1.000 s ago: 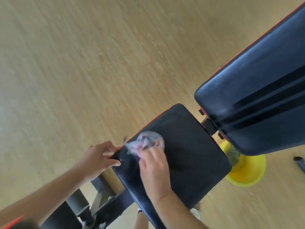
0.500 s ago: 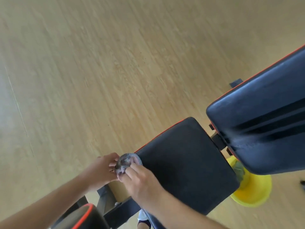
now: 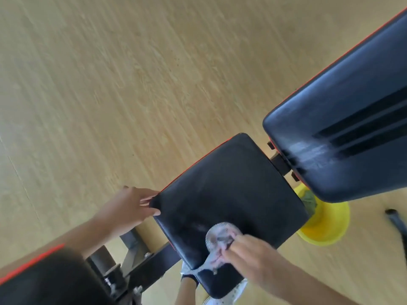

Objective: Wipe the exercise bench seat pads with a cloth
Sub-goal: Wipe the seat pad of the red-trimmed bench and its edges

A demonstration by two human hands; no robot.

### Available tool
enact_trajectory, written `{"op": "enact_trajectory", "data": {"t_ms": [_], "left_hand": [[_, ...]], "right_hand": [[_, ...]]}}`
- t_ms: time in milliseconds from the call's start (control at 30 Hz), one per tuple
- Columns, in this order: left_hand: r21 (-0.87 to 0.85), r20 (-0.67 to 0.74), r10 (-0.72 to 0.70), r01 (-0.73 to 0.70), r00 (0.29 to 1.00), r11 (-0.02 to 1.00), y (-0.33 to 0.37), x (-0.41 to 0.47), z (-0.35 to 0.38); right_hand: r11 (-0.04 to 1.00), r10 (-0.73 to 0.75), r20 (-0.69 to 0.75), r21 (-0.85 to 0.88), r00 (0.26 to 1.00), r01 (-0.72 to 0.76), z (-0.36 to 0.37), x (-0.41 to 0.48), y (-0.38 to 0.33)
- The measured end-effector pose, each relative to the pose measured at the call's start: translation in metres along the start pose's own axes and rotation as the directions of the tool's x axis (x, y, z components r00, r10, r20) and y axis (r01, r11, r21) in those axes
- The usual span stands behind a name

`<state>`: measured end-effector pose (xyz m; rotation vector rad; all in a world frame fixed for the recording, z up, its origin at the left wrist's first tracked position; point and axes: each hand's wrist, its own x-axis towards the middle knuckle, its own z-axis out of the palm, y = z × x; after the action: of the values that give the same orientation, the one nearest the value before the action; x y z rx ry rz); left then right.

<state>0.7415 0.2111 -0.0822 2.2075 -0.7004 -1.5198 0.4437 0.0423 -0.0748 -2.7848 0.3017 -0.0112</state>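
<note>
Clutching the cloth (image 3: 220, 241), the right hand (image 3: 253, 258) has slid off the seat pad (image 3: 231, 188) corner toward its near middle.

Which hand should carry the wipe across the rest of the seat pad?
Right. The right hand already presses the cloth on the seat pad; the left hand only steadies its corner.

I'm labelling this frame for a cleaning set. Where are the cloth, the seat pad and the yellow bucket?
cloth (image 3: 220, 238): head view, on its bunched middle.
seat pad (image 3: 231, 183): head view, on its bare black top.
yellow bucket (image 3: 326, 227): head view, on its rim.
</note>
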Motion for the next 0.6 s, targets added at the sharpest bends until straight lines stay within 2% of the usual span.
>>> {"op": "enact_trajectory", "data": {"t_ms": [33,67,100,133,167,200,233,267,333,367,400,433,467,500,533,600], "left_hand": [[-0.02,-0.017,0.003,-0.003,1.0,1.0,-0.002,-0.001,0.0],[-0.023,-0.039,0.003,-0.004,0.999,1.0,-0.003,-0.001,-0.001],[-0.008,-0.057,0.005,-0.005,0.998,1.0,-0.004,-0.001,-0.001],[0.014,-0.066,0.004,-0.003,0.998,1.0,-0.005,-0.001,0.0],[0.033,-0.065,-0.001,0.003,0.998,0.999,-0.005,-0.001,0.0],[0.047,-0.063,-0.005,0.008,0.998,0.999,-0.004,-0.001,-0.001],[0.063,-0.061,-0.007,0.011,0.998,0.998,-0.002,-0.001,-0.001],[0.083,-0.061,-0.004,0.009,0.998,0.996,-0.001,-0.001,-0.001],[0.112,-0.075,-0.005,0.013,0.997,0.994,0.002,0.001,-0.002],[0.113,-0.083,-0.009,0.019,0.997,0.993,0.002,0.001,-0.001],[0.11,-0.092,-0.009,0.019,0.996,0.994,0.002,0.001,0.0],[0.1,-0.099,-0.012,0.021,0.995,0.995,0.0,0.001,0.0],[0.087,-0.102,-0.018,0.027,0.995,0.996,-0.002,0.0,0.002],[0.079,-0.104,-0.021,0.029,0.994,0.996,-0.003,0.0,0.003],[0.081,-0.105,-0.018,0.027,0.994,0.996,-0.005,0.001,0.003],[0.086,-0.103,-0.016,0.025,0.995,0.996,-0.005,0.004,0.003]], "right_hand": [[0.999,0.041,-0.012,-0.027,0.999,-0.041,-0.008,-0.003,0.013],[0.987,0.14,-0.086,-0.068,0.986,-0.146,-0.019,0.001,0.035],[0.949,0.272,-0.207,-0.1,0.94,-0.297,-0.024,0.001,0.048],[0.859,0.465,-0.332,-0.057,0.821,-0.509,-0.02,0.005,0.047],[0.763,0.629,-0.324,0.084,0.706,-0.641,-0.009,0.004,0.034],[0.665,0.745,-0.256,0.208,0.616,-0.718,0.006,0.0,-0.001],[0.69,0.724,-0.209,0.248,0.658,-0.68,0.018,0.0,-0.036],[0.762,0.635,-0.143,0.277,0.759,-0.585,0.027,-0.003,-0.06],[0.921,0.335,-0.029,0.222,0.942,-0.321,0.038,-0.018,-0.071],[0.978,0.137,0.004,0.159,0.991,-0.136,0.033,-0.022,-0.06],[0.993,-0.003,0.035,0.12,0.999,-0.002,0.024,-0.02,-0.043],[0.994,-0.053,0.033,0.098,0.998,0.049,0.012,-0.009,-0.024],[0.997,-0.035,-0.03,0.063,0.999,0.037,0.004,0.006,-0.001],[0.998,0.05,-0.088,0.037,0.995,-0.047,-0.009,0.03,0.021],[0.983,0.183,-0.142,0.011,0.973,-0.183,-0.016,0.058,0.04],[0.886,0.461,-0.14,0.019,0.876,-0.463,-0.023,0.12,0.049]]}}
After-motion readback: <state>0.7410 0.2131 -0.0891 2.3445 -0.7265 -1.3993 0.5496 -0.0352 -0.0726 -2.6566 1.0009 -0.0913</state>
